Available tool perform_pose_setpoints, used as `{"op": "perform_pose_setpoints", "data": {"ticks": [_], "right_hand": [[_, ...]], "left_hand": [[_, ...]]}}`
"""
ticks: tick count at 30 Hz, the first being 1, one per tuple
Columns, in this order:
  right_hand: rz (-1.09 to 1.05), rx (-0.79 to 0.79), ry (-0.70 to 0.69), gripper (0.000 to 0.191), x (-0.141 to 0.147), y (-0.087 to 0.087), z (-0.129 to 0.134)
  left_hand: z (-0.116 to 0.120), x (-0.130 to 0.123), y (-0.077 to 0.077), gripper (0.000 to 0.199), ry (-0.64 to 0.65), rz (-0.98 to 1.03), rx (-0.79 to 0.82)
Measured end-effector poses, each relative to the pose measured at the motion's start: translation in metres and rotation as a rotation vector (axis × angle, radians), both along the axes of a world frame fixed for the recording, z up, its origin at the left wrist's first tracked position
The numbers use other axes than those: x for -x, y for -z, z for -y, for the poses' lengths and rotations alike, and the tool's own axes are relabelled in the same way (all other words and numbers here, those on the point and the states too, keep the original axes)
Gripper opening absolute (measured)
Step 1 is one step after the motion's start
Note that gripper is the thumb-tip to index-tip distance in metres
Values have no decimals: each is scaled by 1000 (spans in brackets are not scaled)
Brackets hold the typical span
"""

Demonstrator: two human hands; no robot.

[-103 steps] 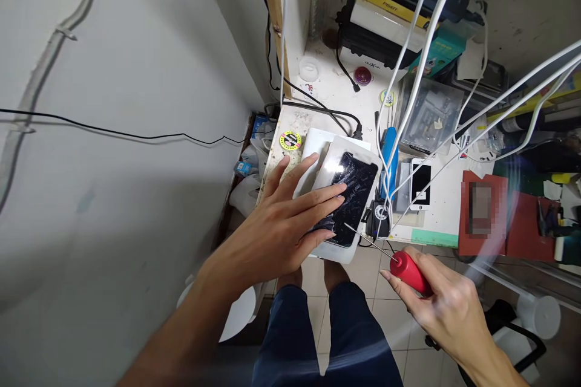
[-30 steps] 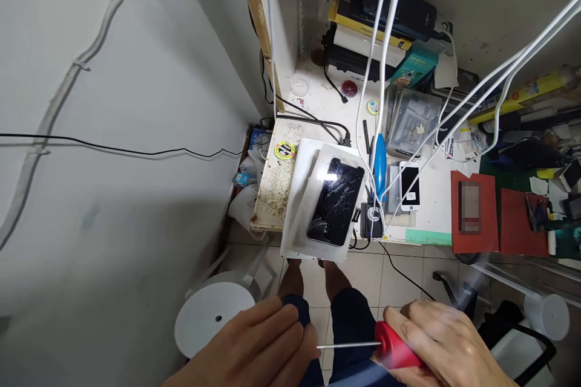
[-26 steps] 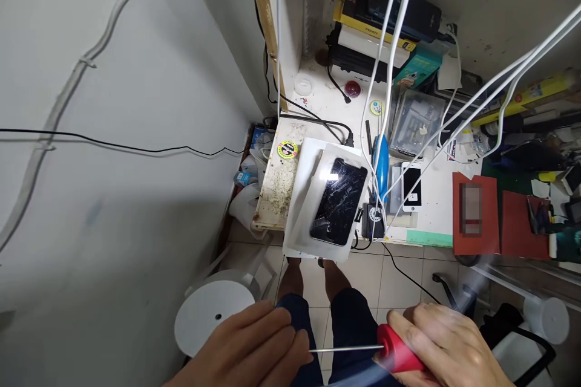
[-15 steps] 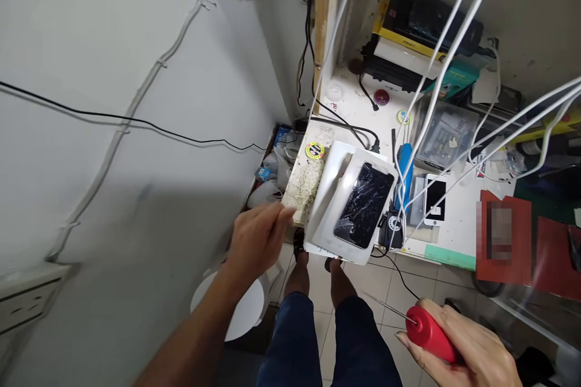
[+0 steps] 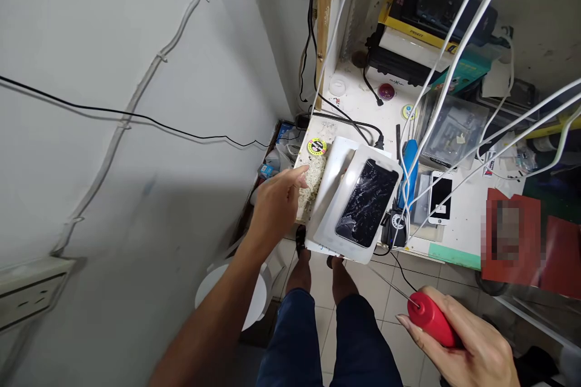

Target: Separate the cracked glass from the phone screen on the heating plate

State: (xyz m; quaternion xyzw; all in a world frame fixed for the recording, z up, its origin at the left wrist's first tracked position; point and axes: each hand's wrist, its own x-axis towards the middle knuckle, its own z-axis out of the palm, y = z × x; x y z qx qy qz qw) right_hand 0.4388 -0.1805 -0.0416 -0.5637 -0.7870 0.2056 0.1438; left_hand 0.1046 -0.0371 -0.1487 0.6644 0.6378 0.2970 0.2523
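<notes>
At lower right, my right hand (image 5: 472,338) is closed around the red handle of a screwdriver (image 5: 431,317). Its thin metal shaft points up and left, with the tip near the lower edge of a white pad. My left hand (image 5: 276,202) is over the left corner of the bench, its fingers partly stretched out and apart, with nothing visible in them. Right of it, a black phone (image 5: 367,202) with a cracked screen lies face up on the white pad (image 5: 324,233). Neither hand touches the phone.
White cables (image 5: 436,103) hang across the bench (image 5: 467,230). Near the phone are a blue tool (image 5: 411,163), a white phone (image 5: 440,196) and a clear parts box (image 5: 454,130). Stacked boxes (image 5: 408,42) stand behind. A white stool (image 5: 213,293) is below my left arm.
My left hand has moved up and right, nearer the pad, and its fingers have loosened. My right hand keeps hold of the screwdriver, its handle slightly higher in view. The view has shifted a little.
</notes>
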Motion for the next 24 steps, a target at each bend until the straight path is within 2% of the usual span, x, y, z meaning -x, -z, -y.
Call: {"op": "perform_pose_setpoints", "data": {"ticks": [2,4,6,9,12,19,24], "right_hand": [[-2,19,30,27,1,1,-4],[-3,68,55,28,3,3,-8],[-5,105,76,27,6,4,-13],[14,114,107,27,10,8,-18],[72,116,128,25,11,13,-22],[175,76,107,32,13,17,-36],[177,69,74,31,12,15,-40]], "left_hand": [[1,1,-11,28,-62,12,-6],[3,0,-24,23,-25,47,-70],[3,-3,-36,25,155,108,-177],[1,-9,-47,42,483,179,-245],[-2,-15,-50,49,625,145,-205],[-4,-18,-50,65,707,17,-141],[-4,-19,-51,57,687,12,-162]]}}
